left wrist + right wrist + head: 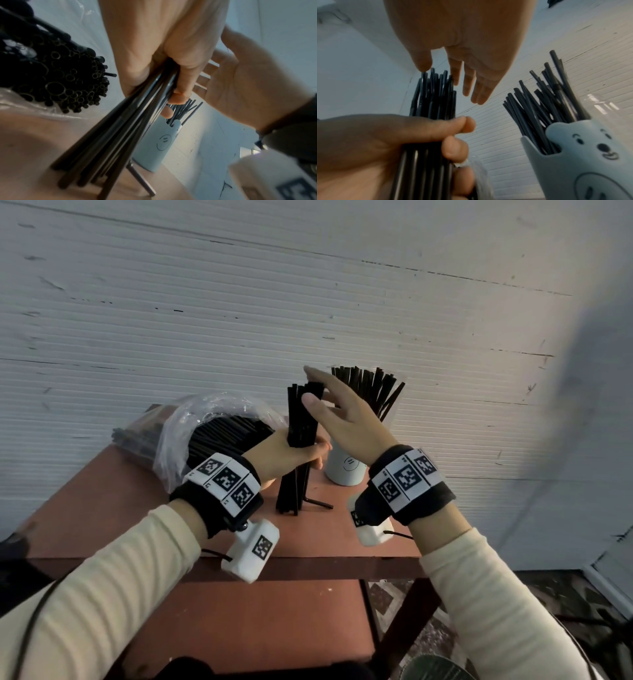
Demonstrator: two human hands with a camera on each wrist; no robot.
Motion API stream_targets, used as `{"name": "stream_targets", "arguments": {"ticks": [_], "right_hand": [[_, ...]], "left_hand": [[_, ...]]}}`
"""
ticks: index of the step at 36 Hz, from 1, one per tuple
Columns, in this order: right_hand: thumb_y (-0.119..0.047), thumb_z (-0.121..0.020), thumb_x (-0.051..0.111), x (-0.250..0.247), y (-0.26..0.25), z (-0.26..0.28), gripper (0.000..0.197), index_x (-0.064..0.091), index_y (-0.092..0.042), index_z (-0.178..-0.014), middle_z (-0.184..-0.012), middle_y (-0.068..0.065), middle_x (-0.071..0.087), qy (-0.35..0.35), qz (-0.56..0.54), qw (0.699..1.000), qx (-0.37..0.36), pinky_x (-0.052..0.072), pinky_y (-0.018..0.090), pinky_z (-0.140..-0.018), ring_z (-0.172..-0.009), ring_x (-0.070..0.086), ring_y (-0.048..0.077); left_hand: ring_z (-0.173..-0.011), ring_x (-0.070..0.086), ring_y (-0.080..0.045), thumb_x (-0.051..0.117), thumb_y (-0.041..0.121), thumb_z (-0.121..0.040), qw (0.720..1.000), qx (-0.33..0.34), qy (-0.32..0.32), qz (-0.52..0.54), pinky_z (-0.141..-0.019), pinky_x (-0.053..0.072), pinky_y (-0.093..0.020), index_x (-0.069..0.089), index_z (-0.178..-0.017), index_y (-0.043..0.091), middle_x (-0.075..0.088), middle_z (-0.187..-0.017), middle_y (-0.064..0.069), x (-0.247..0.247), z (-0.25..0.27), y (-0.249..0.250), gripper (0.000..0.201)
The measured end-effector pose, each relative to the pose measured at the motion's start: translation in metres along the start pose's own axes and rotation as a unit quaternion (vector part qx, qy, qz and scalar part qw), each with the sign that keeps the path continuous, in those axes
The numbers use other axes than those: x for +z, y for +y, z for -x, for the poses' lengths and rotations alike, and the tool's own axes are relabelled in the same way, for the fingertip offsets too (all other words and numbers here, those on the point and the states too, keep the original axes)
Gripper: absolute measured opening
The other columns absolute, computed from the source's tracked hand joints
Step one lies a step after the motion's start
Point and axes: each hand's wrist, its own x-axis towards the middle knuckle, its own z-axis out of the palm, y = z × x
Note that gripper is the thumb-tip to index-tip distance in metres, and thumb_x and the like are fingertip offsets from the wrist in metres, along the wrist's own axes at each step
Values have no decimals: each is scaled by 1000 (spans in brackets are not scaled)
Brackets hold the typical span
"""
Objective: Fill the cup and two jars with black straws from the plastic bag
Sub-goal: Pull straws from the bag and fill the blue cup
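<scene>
My left hand (294,453) grips a bundle of black straws (301,419) around its middle and holds it upright, with the lower ends standing on the red-brown table (102,508). My right hand (337,409) hovers open at the bundle's top, fingers straight, thumb tip touching the straw ends (435,94). Behind it stands a pale cup with a bear face (344,470) (582,169), holding several black straws (370,386). The clear plastic bag (191,433), full of black straws (56,75), lies at the back left of the table.
One loose straw (320,503) lies flat on the table by the bundle's base. A white ribbed wall rises right behind the table. Something clear and shiny (599,105) shows behind the cup; I cannot tell what it is.
</scene>
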Motion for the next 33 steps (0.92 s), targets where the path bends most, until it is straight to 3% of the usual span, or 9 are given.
{"name": "stream_targets", "arguments": {"ticks": [7, 12, 15, 19, 21, 24, 27, 30, 33], "right_hand": [[-29, -88, 69, 1, -14, -4, 37, 56, -20, -121, -104, -14, 59, 6, 31, 999, -29, 55, 36, -87, -93, 64, 11], [-28, -77, 80, -5, -19, 0, 83, 30, -20, -143, -126, -2, 53, 40, -54, 998, -2, 55, 28, -89, -99, 65, 11], [-29, -71, 85, -14, -21, 3, 94, 28, -20, -145, -123, -9, 49, 44, -93, 994, 27, 55, 23, -88, -102, 63, 7], [-34, -74, 82, -24, -27, 7, 63, 55, -23, -129, -103, -10, 62, -95, -1, 995, 34, 47, 10, -78, -87, 59, -9], [-30, -78, 80, -24, -28, 9, 34, 68, -21, -109, -87, -4, 68, -135, 24, 990, 26, 46, 10, -73, -79, 62, -4], [-16, -82, 73, -24, -25, 8, 6, 72, -10, -83, -80, 3, 71, -107, 18, 994, 9, 54, 22, -75, -79, 67, 11], [-11, -82, 69, -35, -23, 3, 8, 67, -3, -80, -74, 7, 66, -50, 7, 999, 12, 53, 21, -70, -73, 65, 13], [-9, -81, 69, -54, -22, -6, 9, 65, -4, -75, -68, -5, 62, 46, -4, 999, 2, 48, 14, -64, -66, 60, 3], [-9, -81, 68, -77, -21, -15, 8, 65, -5, -75, -67, -8, 62, 134, -8, 991, -14, 46, 14, -63, -65, 60, 1]], "left_hand": [[-80, 63, -13, 68, 25, -91, 998, -35, -50, -10, -83, 50, -23, 68, -87, 1, 66, -81, -8, 0, -1, -8, 24], [-79, 63, -18, 63, 32, -94, 1000, -16, -13, -10, -84, 49, -29, 57, -70, 19, 56, -69, 0, -1, 1, -4, 28], [-76, 62, -17, 63, 31, -95, 998, 21, -54, -27, -84, 53, -31, 53, -67, 22, 54, -65, 8, -4, 3, 8, 31], [-75, 66, -15, 63, 30, -94, 981, 34, -146, -122, -83, 55, -32, 61, -73, 13, 63, -73, -4, -3, 9, 26, 27], [-75, 66, -15, 66, 35, -92, 975, 35, -168, -144, -87, 56, -39, 65, -77, 11, 66, -77, -8, -1, 8, 28, 28], [-73, 62, -16, 72, 34, -87, 980, 44, -150, -123, -80, 55, -35, 65, -81, 3, 64, -74, -9, 3, 7, 31, 32], [-73, 62, -5, 74, 25, -86, 986, 52, -115, -111, -73, 50, -21, 62, -96, 12, 65, -75, 3, 11, 3, 34, 20], [-94, 61, 1, 84, 37, -73, 995, 35, -1, -98, -84, 49, -22, 43, -123, 29, 62, -103, 12, 18, -8, 29, 64], [-113, 50, -7, 87, 34, -69, 993, 28, 95, -65, -92, 38, -23, 22, -140, 29, 48, -123, 6, 23, -23, 23, 96]]}}
